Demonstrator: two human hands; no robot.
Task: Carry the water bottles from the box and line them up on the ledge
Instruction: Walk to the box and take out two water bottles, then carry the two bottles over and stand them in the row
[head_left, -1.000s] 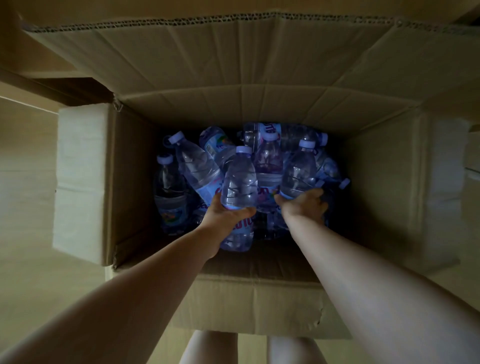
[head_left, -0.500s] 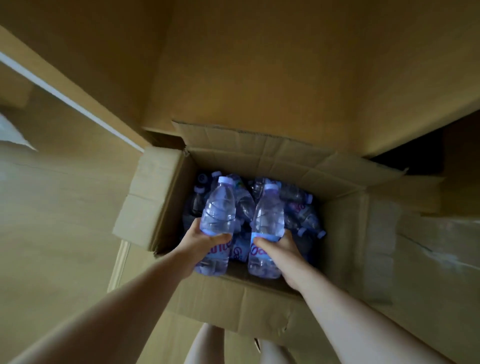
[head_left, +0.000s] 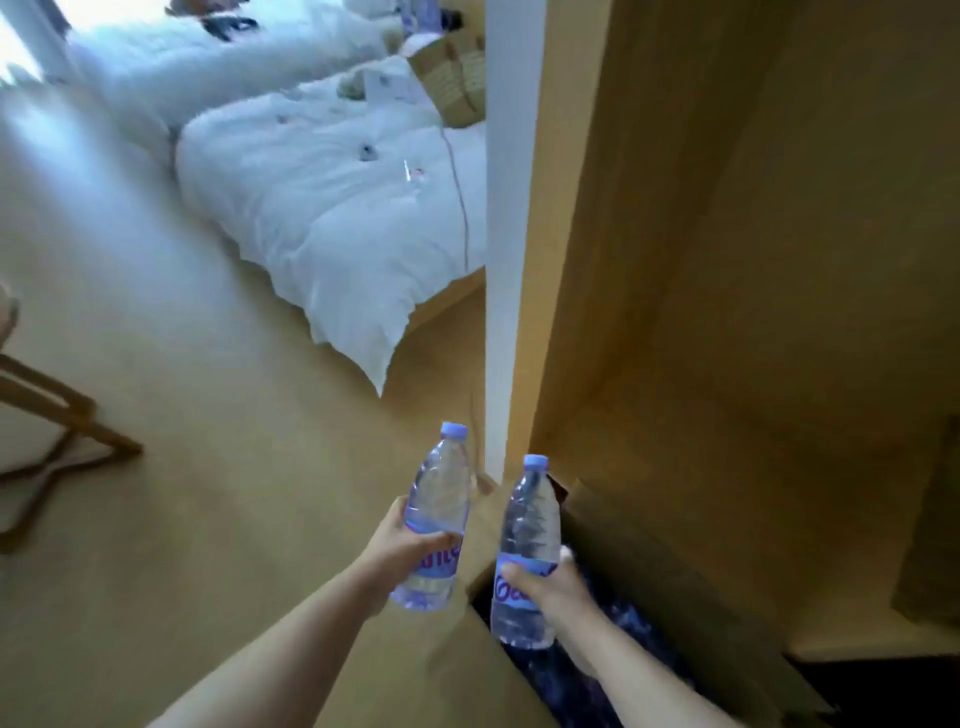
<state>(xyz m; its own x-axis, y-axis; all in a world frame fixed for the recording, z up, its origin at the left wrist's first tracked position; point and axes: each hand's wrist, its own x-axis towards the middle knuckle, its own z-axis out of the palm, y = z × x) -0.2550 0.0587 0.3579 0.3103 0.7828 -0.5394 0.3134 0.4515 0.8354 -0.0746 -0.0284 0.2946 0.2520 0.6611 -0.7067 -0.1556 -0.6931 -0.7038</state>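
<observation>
Clear plastic, capped in pale blue: two water bottles are up out of the box (head_left: 649, 582) and in the air. The left bottle (head_left: 435, 519) sits in the left hand (head_left: 402, 545), whose fingers (head_left: 434, 540) wrap round the labelled waist. The right bottle (head_left: 527, 556) is held the same way by the right hand (head_left: 550, 582), thumb across the label, fingers curled behind. Both stand nearly upright, caps up, just beside each other but not touching. Beneath the right hand the open carton shows more bottles, dim and blurred.

Further out lie a wooden floor (head_left: 182, 493), a white post (head_left: 506, 234) against wood panelling, and a bed with a white duvet (head_left: 337, 208). A wooden frame (head_left: 52, 415) stands at the left edge. No ledge is plainly in sight.

The carrying step looks under way. It would go best with the grip kept low on the waist, bottles held upright and apart so they do not knock, and each base set down flat before the fingers loosen.
</observation>
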